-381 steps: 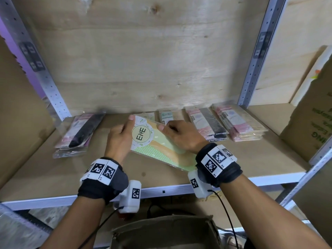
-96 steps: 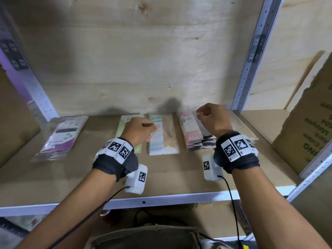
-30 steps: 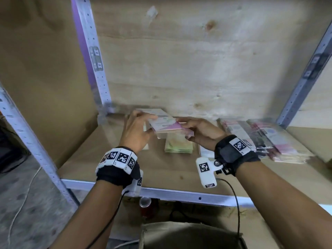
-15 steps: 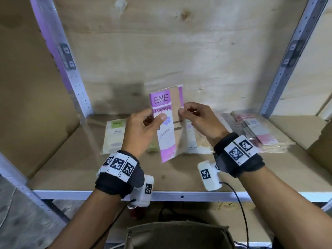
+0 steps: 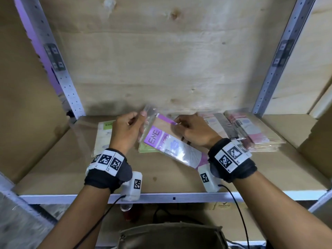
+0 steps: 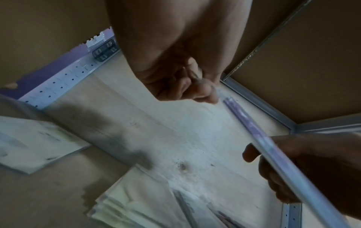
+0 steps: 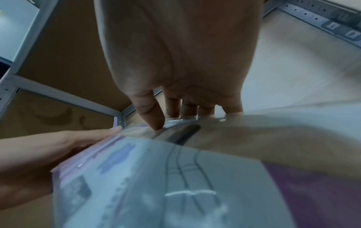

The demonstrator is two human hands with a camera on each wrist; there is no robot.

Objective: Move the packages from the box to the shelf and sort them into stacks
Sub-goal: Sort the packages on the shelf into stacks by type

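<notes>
Plywood backs the shelf (image 5: 53, 169), framed by perforated metal uprights. Far left lies a green-labelled package (image 5: 103, 135) flat on the board. Next, the left hand (image 5: 125, 132) pinches the clear top edge of a purple package (image 5: 168, 144), held above the shelf over a green stack (image 5: 143, 150); its long axis slants from upper left toward lower right. The right hand (image 5: 194, 132) grips its far edge. Pink stacks (image 5: 251, 133) lie rightmost.

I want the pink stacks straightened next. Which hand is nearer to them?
Right. The right hand is just beside the pink stacks; the left hand is farther off, across the purple package both hold.
</notes>
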